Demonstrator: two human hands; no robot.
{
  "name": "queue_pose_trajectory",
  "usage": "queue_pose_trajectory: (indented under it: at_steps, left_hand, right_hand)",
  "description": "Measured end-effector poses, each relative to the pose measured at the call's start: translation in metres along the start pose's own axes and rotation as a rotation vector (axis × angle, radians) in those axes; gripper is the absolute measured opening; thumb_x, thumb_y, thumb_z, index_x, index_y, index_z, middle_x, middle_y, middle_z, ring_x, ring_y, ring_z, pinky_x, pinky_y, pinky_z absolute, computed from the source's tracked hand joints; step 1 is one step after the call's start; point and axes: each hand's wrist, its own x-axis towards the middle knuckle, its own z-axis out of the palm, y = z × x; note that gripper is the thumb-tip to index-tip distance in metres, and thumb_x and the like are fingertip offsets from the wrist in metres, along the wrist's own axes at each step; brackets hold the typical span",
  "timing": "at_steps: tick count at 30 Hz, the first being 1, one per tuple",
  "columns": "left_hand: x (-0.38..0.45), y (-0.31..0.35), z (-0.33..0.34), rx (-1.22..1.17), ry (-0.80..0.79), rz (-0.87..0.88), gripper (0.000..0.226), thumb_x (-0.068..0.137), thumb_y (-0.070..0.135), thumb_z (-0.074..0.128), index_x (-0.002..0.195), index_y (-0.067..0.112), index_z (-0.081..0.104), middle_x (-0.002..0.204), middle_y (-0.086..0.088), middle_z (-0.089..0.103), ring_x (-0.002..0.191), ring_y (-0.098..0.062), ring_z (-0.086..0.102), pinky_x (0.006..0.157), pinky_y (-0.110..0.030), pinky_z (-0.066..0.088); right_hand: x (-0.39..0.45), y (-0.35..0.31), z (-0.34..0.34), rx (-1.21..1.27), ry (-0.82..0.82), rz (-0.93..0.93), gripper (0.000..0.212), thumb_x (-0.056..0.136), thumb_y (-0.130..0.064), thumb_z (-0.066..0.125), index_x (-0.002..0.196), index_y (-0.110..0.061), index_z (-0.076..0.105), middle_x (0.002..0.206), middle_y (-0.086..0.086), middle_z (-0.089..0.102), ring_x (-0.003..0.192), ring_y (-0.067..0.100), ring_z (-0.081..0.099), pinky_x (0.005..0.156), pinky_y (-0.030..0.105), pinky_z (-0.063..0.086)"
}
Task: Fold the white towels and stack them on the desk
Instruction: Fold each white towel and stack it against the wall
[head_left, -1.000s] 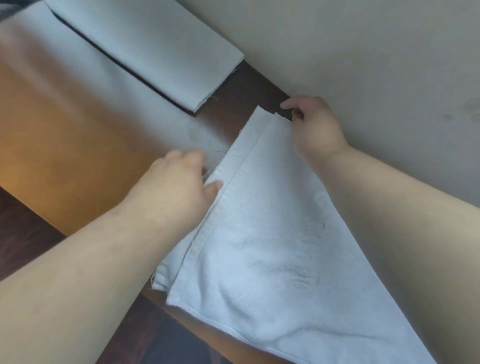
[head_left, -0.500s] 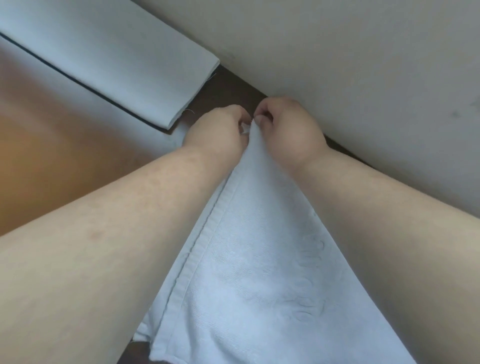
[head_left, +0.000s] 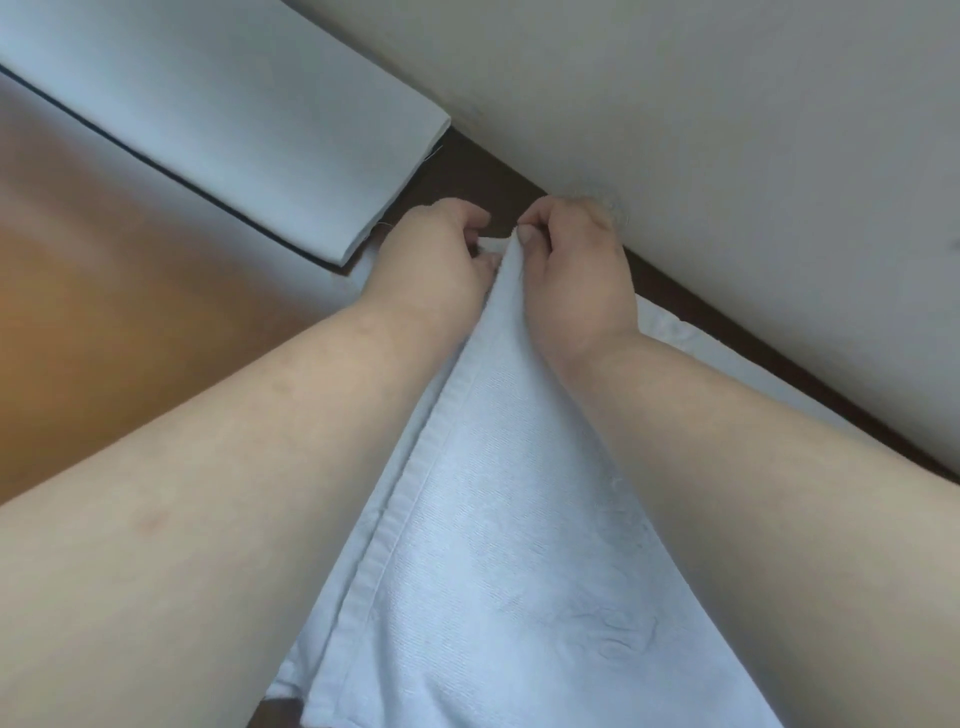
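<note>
White towel (head_left: 498, 545) spread through the lower centre of the frame, running from the bottom edge up to a narrow tip at mid-frame. Hemmed border along its left side, doubled layers showing at the lower left corner. Faint embossed lettering low on the right part, too blurred to read. Tip of the towel lifted and gathered between both hands, just below centre top. Left hand (head_left: 431, 260) curled, fingers tucked in, pinching the towel's corner from the left. Right hand (head_left: 576, 270) curled too, thumb and fingers nipping the same corner from the right, knuckles nearly touching the left's. Both forearms sweeping in from the bottom corners, framing the cloth. Another strip of white fabric peeking out past the right wrist, lying flat. Folded white towels (head_left: 234, 124) in the upper left, resting flat, well apart from the hands. Table (head_left: 104, 322) beneath, warm orange-brown at left, dark along the far edge. Pale wall (head_left: 727, 130) across the upper right, meeting the table right behind the hands.
</note>
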Motion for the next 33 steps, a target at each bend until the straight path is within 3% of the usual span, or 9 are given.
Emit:
queue_pose_trajectory:
  at_steps: [6, 10, 12, 15, 20, 24, 29, 31, 33]
  left_hand:
    - [0.004, 0.010, 0.003, 0.017, -0.006, -0.007, 0.021, 0.089, 0.035, 0.061, 0.105, 0.029, 0.071, 0.093, 0.011, 0.070, 0.086, -0.004, 0.064, 0.077, -0.018, 0.050]
    - [0.004, 0.010, 0.000, -0.156, -0.005, -0.053, 0.021, 0.094, 0.028, 0.057, 0.111, 0.025, 0.069, 0.098, 0.008, 0.070, 0.094, -0.010, 0.065, 0.087, -0.029, 0.053]
    - [0.006, 0.012, 0.000, -0.022, 0.006, -0.044, 0.024, 0.093, 0.040, 0.054, 0.107, 0.026, 0.067, 0.097, 0.005, 0.069, 0.093, -0.014, 0.063, 0.083, -0.029, 0.051]
    - [0.004, 0.018, -0.003, 0.245, -0.033, -0.003, 0.036, 0.087, 0.060, 0.052, 0.093, 0.026, 0.064, 0.080, 0.006, 0.064, 0.079, -0.019, 0.060, 0.067, -0.029, 0.043]
    - [0.013, 0.026, -0.007, 0.382, -0.161, 0.011, 0.025, 0.088, 0.050, 0.057, 0.095, 0.027, 0.063, 0.095, -0.001, 0.068, 0.090, -0.022, 0.061, 0.071, -0.026, 0.041]
    - [0.020, 0.029, -0.005, 0.515, -0.162, 0.051, 0.032, 0.095, 0.041, 0.051, 0.112, 0.017, 0.065, 0.106, -0.012, 0.068, 0.099, -0.032, 0.061, 0.072, -0.028, 0.038]
    - [0.010, 0.013, 0.002, 0.419, -0.039, 0.064, 0.025, 0.097, 0.033, 0.048, 0.111, 0.014, 0.056, 0.102, -0.010, 0.062, 0.092, -0.032, 0.058, 0.073, -0.034, 0.041]
    - [0.014, 0.012, 0.001, 0.369, -0.039, 0.060, 0.022, 0.097, 0.030, 0.047, 0.109, 0.012, 0.053, 0.092, -0.006, 0.056, 0.082, -0.027, 0.051, 0.070, -0.035, 0.037]
    - [0.018, 0.013, -0.001, 0.351, -0.086, 0.038, 0.021, 0.097, 0.030, 0.049, 0.110, 0.014, 0.054, 0.087, -0.002, 0.054, 0.080, -0.024, 0.049, 0.071, -0.033, 0.035]
  right_hand:
    - [-0.001, 0.001, 0.004, 0.055, 0.065, 0.003, 0.015, 0.097, -0.019, 0.054, 0.102, -0.013, 0.067, 0.104, 0.004, 0.061, 0.097, 0.014, 0.053, 0.085, 0.020, 0.037]
    - [0.003, 0.007, 0.009, -0.031, 0.017, 0.030, 0.015, 0.096, -0.027, 0.053, 0.099, -0.026, 0.067, 0.103, -0.006, 0.060, 0.088, 0.003, 0.045, 0.078, 0.020, 0.034]
    - [0.006, 0.007, 0.010, -0.026, 0.020, 0.052, 0.014, 0.095, -0.028, 0.054, 0.097, -0.028, 0.067, 0.102, -0.010, 0.060, 0.087, 0.000, 0.044, 0.077, 0.019, 0.032]
    - [0.010, 0.007, 0.008, 0.022, -0.010, 0.125, 0.012, 0.091, -0.028, 0.055, 0.090, -0.033, 0.065, 0.095, -0.017, 0.057, 0.086, 0.000, 0.049, 0.073, 0.018, 0.031]
    - [0.025, 0.005, 0.007, 0.048, -0.115, 0.256, 0.012, 0.092, -0.033, 0.054, 0.083, -0.036, 0.062, 0.077, -0.018, 0.061, 0.078, 0.004, 0.059, 0.070, 0.024, 0.042]
    - [0.027, 0.004, 0.004, 0.055, -0.115, 0.250, 0.013, 0.094, -0.034, 0.052, 0.087, -0.036, 0.064, 0.089, -0.016, 0.067, 0.085, 0.005, 0.062, 0.076, 0.024, 0.046]
    - [0.002, -0.003, -0.006, 0.136, -0.091, 0.183, 0.031, 0.096, -0.020, 0.045, 0.117, -0.027, 0.067, 0.120, -0.009, 0.066, 0.111, 0.009, 0.058, 0.090, 0.018, 0.038]
    - [-0.026, -0.001, -0.004, 0.071, -0.038, 0.042, 0.041, 0.093, -0.014, 0.040, 0.124, -0.022, 0.065, 0.131, -0.001, 0.061, 0.122, 0.016, 0.053, 0.104, 0.026, 0.035]
    - [-0.044, 0.001, 0.002, -0.096, -0.075, -0.015, 0.047, 0.094, -0.014, 0.036, 0.135, -0.023, 0.056, 0.146, 0.002, 0.048, 0.138, 0.021, 0.039, 0.118, 0.041, 0.020]
